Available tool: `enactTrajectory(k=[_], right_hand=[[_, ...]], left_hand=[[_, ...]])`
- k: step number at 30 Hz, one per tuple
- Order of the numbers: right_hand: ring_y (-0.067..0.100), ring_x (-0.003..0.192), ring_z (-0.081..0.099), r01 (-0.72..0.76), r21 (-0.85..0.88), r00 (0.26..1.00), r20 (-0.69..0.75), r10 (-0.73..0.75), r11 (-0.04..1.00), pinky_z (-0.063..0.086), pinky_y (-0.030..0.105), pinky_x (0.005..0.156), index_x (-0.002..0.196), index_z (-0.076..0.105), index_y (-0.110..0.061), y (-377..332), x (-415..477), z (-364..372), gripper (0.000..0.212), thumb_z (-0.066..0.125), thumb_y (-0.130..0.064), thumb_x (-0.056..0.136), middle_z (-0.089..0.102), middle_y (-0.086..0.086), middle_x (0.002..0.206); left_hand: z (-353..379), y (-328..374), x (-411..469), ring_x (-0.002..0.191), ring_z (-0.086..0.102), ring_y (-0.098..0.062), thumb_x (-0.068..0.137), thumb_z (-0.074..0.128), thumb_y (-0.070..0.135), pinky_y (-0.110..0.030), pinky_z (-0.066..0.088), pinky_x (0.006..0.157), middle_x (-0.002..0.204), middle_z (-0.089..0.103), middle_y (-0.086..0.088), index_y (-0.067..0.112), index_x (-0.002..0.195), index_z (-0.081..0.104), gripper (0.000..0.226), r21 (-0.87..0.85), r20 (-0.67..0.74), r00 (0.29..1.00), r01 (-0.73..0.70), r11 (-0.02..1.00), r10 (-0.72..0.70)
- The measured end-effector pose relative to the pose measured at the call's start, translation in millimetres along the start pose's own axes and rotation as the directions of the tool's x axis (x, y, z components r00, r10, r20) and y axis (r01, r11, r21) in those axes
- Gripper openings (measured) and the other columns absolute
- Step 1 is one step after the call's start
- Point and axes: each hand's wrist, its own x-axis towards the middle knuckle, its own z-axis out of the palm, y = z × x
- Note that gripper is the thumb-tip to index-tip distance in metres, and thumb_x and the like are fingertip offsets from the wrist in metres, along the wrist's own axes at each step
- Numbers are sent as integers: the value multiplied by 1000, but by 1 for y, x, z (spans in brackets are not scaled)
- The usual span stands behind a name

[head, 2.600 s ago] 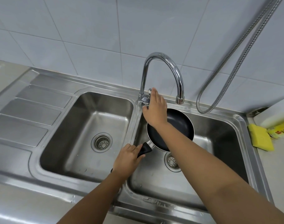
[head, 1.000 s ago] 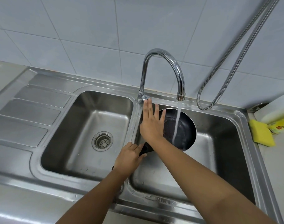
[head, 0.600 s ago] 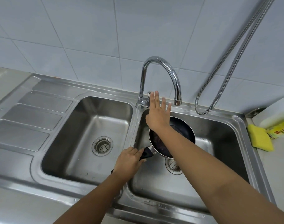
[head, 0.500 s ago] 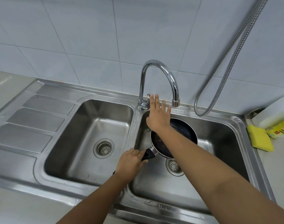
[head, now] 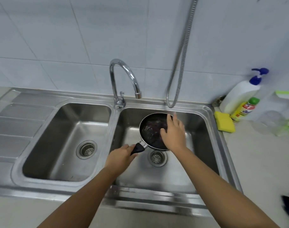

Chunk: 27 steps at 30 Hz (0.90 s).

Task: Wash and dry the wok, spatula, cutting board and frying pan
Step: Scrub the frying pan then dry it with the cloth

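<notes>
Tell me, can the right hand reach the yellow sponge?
Probably yes. The right hand is open and holds nothing, over the frying pan. The yellow sponge lies uncovered on the counter just past the sink rim, with nothing between.

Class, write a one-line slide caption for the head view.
Left hand holds the frying pan by its handle above the right basin; right hand, fingers spread, over it; tap off.

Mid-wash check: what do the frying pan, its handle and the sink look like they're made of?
The frying pan: dark, glossy-wet inside, likely non-stick coating; its thin bright rim suggests a metal body. The handle: matte black, probably plastic, joined by a shiny metal collar. The sink: stainless steel, by its grey brushed sheen and soft reflections.
</notes>
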Motion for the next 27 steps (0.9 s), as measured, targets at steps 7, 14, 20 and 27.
enactTrajectory(k=[7, 14, 20, 27], right_hand=[[41, 138, 27, -301, -18, 939, -178, 293, 953, 22, 48, 114, 149, 36, -10, 136, 25, -31, 65, 56, -26, 89, 19, 20, 159], [43, 131, 33, -452, -44, 890, -84, 447, 891, 25, 46, 110, 143, 39, -9, 216, 71, -35, 59, 54, -33, 91, 15, 19, 160], [45, 116, 43, -508, 81, 851, -104, 514, 857, 37, 48, 98, 126, 43, -10, 222, 83, -27, 49, 62, -35, 89, 33, 19, 148], [40, 116, 43, -434, 237, 864, -165, 476, 869, 37, 47, 97, 140, 43, -27, 193, 69, -15, 56, 60, -35, 88, 40, 15, 141]], left_hand=[[15, 54, 10, 85, 63, -24, 96, 47, 49, -33, 43, 63, 100, 59, 3, 28, 131, 51, 41, 2, -17, 1000, 11, 1000, -11], [35, 77, 18, 72, 64, -22, 93, 55, 48, -28, 36, 52, 90, 60, 5, 28, 127, 57, 40, 39, -77, 997, 29, 999, -26], [43, 80, 18, 68, 63, -23, 91, 58, 48, -29, 38, 49, 86, 60, 5, 28, 124, 60, 39, 24, -96, 992, 83, 996, -81], [40, 71, 15, 70, 62, -19, 94, 49, 51, -30, 43, 52, 86, 59, 8, 30, 126, 57, 39, 27, -74, 991, 113, 993, -110]])
